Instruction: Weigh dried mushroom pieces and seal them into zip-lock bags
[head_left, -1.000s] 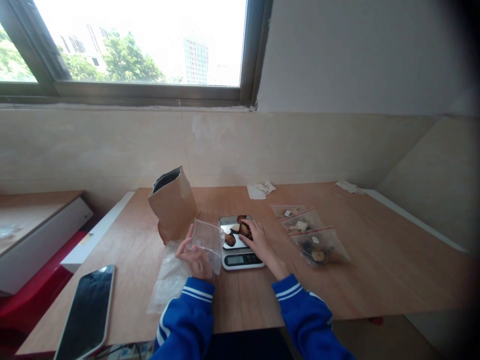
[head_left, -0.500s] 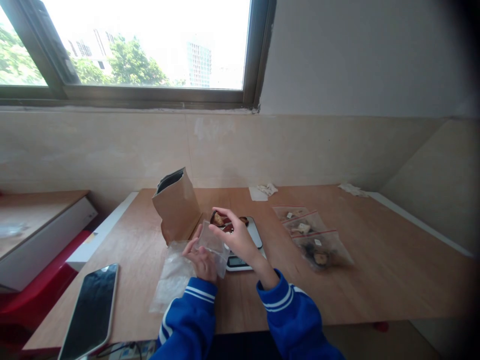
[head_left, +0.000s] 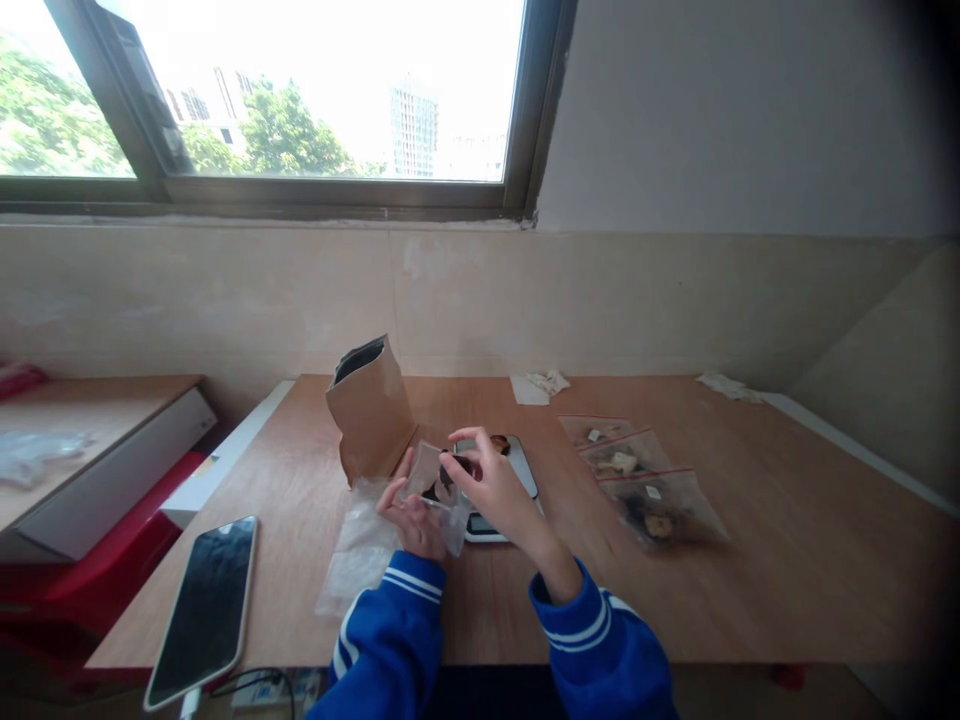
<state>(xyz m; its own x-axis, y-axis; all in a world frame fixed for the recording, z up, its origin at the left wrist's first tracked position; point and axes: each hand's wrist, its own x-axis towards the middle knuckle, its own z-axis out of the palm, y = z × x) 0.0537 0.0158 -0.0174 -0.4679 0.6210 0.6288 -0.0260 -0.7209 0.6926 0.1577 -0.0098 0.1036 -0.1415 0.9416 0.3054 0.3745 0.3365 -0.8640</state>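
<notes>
My left hand (head_left: 415, 520) holds a small clear plastic bag (head_left: 437, 482) upright above the wooden table (head_left: 525, 590), fingers closed on its side. My right hand (head_left: 491, 487) is pinched on dark brown dried pieces (head_left: 452, 467) at the bag's mouth. Behind both hands sits a small digital kitchen scale (head_left: 517, 470), with one brown piece (head_left: 499, 442) left on its far edge. More clear bags (head_left: 358, 550) lie flat under my left wrist.
An open brown paper bag (head_left: 371, 408) stands left of the scale. Three filled red-strip zip bags (head_left: 645, 480) lie to the right. A phone (head_left: 204, 606) rests at the front left corner, crumpled white paper (head_left: 546, 382) near the wall. A lower side table (head_left: 82, 450) stands left.
My right hand picked dried pieces off the scale, carried them left and brought them down to the bag's mouth. The camera view shifted slightly left.
</notes>
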